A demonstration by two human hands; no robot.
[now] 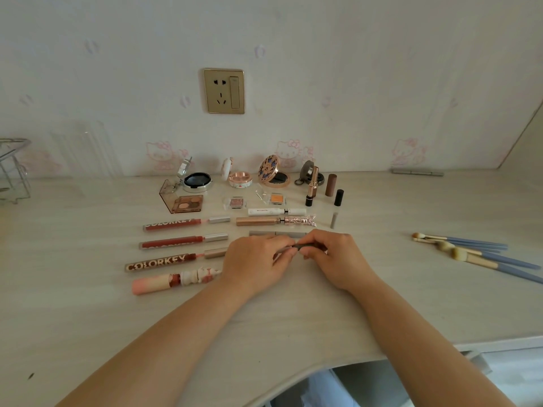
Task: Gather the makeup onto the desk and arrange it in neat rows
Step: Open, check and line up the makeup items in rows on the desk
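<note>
The pale surface (382, 304) carries my makeup in rows: open compacts (197, 181) far back by the wall, lip gloss tubes (182, 241) lying side by side at the left, and blue-handled brushes (476, 254) loose at the right. My left hand (255, 261) and right hand (338, 257) meet near the middle. Both pinch a slim dark pencil (305, 246) between curled fingertips, just above the surface and right of the tubes.

Pale wood-grain desk (88, 304), cat-print wallpaper (352, 69), gold wall socket (224, 91), soft daylight
</note>
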